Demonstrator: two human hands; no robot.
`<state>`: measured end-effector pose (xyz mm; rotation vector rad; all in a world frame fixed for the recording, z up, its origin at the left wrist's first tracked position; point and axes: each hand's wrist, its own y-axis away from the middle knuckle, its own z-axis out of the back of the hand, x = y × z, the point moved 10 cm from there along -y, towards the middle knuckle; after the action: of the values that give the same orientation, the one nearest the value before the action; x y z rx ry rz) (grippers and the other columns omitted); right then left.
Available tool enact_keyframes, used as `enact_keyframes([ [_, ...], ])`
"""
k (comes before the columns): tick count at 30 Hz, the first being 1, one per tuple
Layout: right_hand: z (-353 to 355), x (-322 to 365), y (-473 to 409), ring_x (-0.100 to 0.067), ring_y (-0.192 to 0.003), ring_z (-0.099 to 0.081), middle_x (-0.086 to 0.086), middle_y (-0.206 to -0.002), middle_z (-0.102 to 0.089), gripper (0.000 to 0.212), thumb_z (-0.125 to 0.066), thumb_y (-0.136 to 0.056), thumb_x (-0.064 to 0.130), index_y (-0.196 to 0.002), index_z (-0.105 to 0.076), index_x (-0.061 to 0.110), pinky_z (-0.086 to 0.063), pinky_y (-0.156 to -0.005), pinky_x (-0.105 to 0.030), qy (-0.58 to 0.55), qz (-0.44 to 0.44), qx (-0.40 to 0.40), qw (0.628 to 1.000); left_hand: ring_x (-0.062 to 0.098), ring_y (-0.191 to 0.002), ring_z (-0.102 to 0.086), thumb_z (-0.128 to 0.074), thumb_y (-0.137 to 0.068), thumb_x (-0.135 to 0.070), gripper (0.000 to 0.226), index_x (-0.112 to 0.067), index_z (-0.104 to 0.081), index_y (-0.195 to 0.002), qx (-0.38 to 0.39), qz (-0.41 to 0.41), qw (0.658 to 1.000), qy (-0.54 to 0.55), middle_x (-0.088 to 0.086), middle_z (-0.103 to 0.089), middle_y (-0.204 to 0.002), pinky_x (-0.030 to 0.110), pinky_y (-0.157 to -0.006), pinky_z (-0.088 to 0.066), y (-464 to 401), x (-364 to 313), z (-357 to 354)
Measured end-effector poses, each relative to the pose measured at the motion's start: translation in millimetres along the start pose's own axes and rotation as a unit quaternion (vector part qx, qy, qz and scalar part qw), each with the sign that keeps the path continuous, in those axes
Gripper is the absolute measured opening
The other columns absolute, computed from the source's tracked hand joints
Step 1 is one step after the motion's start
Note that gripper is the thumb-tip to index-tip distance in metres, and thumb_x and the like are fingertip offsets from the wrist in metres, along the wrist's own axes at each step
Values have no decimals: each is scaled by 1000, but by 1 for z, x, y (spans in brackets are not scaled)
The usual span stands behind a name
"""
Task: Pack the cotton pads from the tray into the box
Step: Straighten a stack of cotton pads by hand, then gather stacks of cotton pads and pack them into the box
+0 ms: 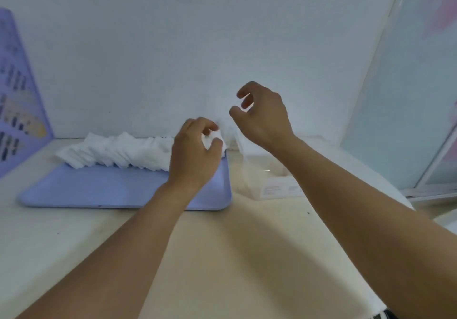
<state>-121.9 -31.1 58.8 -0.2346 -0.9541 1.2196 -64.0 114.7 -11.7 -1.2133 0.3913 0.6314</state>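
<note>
A lavender tray point(99, 190) lies on the table with a long row of white cotton pads point(118, 151) along its far edge. My left hand point(195, 152) is over the tray's right end and pinches a few cotton pads point(213, 138) between thumb and fingers. Right of the tray stands a clear plastic box point(267, 182) with its transparent lid raised against the wall. My right hand point(262, 113) hovers above the box with fingers loosely curled, holding nothing that I can make out.
A purple slotted basket point(17, 110) leans at the far left against the wall. A glass panel with a white frame point(420, 96) stands at the right. Bare beige tabletop point(222, 256) stretches in front of the tray and box.
</note>
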Motion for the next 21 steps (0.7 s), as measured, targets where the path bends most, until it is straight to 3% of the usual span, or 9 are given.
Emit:
enact_keyframes([
  [1, -17, 21, 5, -16, -85, -66, 3, -91, -70, 24, -67, -83, 28, -104, -70, 17, -51, -73, -29, -38, 17, 14, 999, 14, -78, -56, -62, -83, -7, 24, -16, -66, -104, -29, 35, 998, -39, 0, -61, -105, 31, -75, -47, -9, 19, 25],
  [3, -73, 43, 20, -20, -84, -69, -2, -85, -74, 18, -72, -80, 24, -91, -76, 10, -53, -72, -30, -53, 7, 124, 991, 26, -96, -59, -59, -82, -2, 33, -14, -64, -112, -41, 90, 988, -120, 6, -61, -115, 32, -81, -45, -17, 56, 64],
  [6, -150, 45, 51, -22, -97, -63, -1, -102, -69, 41, -82, -77, 33, -106, -66, 9, -52, -82, -33, -31, -36, 258, 965, 32, -125, -50, -60, -82, -5, 48, -11, -59, -129, 7, 145, 973, -179, 10, -56, -135, 37, -101, -41, 0, 99, 90],
  [8, -180, 42, 61, -26, -117, -52, -3, -124, -56, 75, -84, -73, 46, -133, -50, 14, -47, -90, -36, 20, -40, 267, 963, 32, -132, -46, -62, -84, -14, 52, -10, -55, -135, 46, 139, 970, -192, 9, -54, -140, 40, -108, -39, 17, 115, 92],
  [9, -195, 42, 63, -30, -121, -48, -7, -128, -51, 81, -81, -74, 49, -137, -44, 14, -45, -90, -38, 44, -37, 265, 962, 32, -133, -45, -63, -84, -17, 53, -10, -54, -136, 64, 131, 970, -195, 8, -53, -141, 41, -108, -38, 23, 122, 93],
  [12, -214, 38, 63, -35, -116, -49, -11, -122, -51, 60, -66, -86, 48, -129, -44, 11, -43, -83, -40, 60, -22, 232, 971, 30, -136, -40, -63, -86, -18, 60, -8, -47, -142, 99, 141, 965, -199, 6, -46, -147, 40, -109, -37, 24, 129, 83],
  [17, -224, 35, 60, -36, -118, -45, -11, -121, -53, 44, -53, -92, 38, -125, -46, 10, -45, -89, -45, 126, 17, 235, 964, 27, -145, -31, -47, -99, -27, 62, -12, -27, -155, 201, 228, 937, -171, 5, -31, -160, 38, -114, -31, 27, 148, 52],
  [19, -230, 36, 58, -36, -118, -44, -10, -122, -52, 41, -52, -92, 38, -124, -48, 12, -46, -90, -47, 147, 24, 241, 959, 24, -143, -36, -47, -98, -24, 59, -13, -31, -154, 197, 261, 937, -121, 5, -38, -156, 39, -116, -32, 26, 156, 50],
  [21, -236, 40, 53, -35, -117, -45, -8, -121, -52, 40, -53, -91, 39, -123, -49, 14, -46, -89, -44, 175, 31, 237, 955, 21, -126, -50, -47, -96, -18, 51, -14, -42, -147, 161, 273, 945, -83, 2, -54, -135, 35, -107, -40, 21, 156, 55],
])
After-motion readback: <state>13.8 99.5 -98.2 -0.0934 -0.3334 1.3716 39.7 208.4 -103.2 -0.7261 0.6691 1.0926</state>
